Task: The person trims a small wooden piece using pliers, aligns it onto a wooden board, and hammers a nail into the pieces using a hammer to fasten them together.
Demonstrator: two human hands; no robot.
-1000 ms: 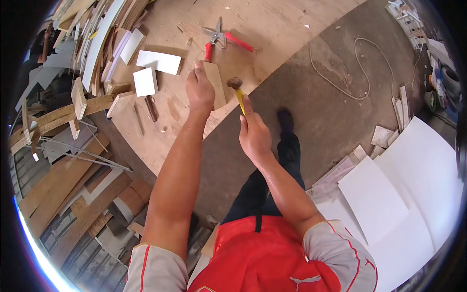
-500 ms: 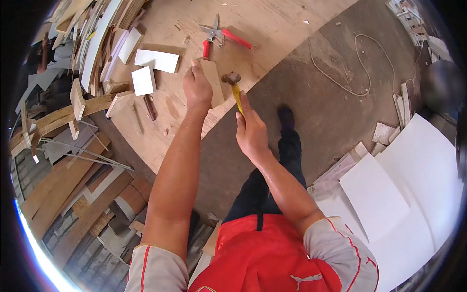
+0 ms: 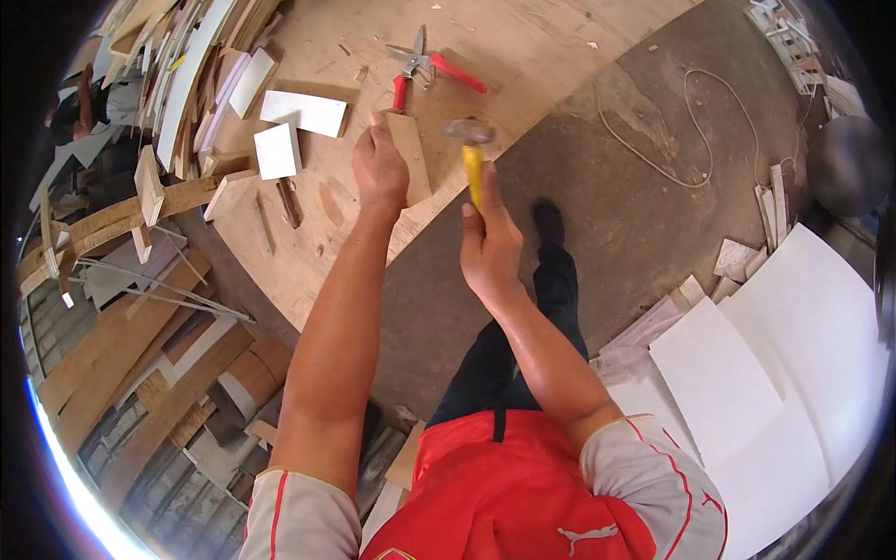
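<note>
My left hand (image 3: pixel 381 170) is wrapped round the left side of a light wooden piece (image 3: pixel 412 159) at the edge of the plywood table (image 3: pixel 327 205). In my right hand (image 3: pixel 493 238) is a hammer (image 3: pixel 474 154) with a yellow handle; its head, slightly blurred, is raised to the right of the piece. Red-handled snips (image 3: pixel 416 65) lie opened just beyond the wooden piece. Two white blocks, one oblong (image 3: pixel 308 113) and one squarer (image 3: pixel 277 152), rest to the left of my left hand.
A stack of wood strips (image 3: pixel 191 93) stands at the upper left, with a slatted wooden frame (image 3: pixel 121 219) below it. Large white panels (image 3: pixel 747 373) lie at the lower right. A thin cable (image 3: pixel 695 126) curls on the floor. A dark round object (image 3: pixel 847 166) is at the right.
The hammer first dipped a little to the left, then moved up and to the right with my right hand. My left hand has hardly moved on the wooden piece.
</note>
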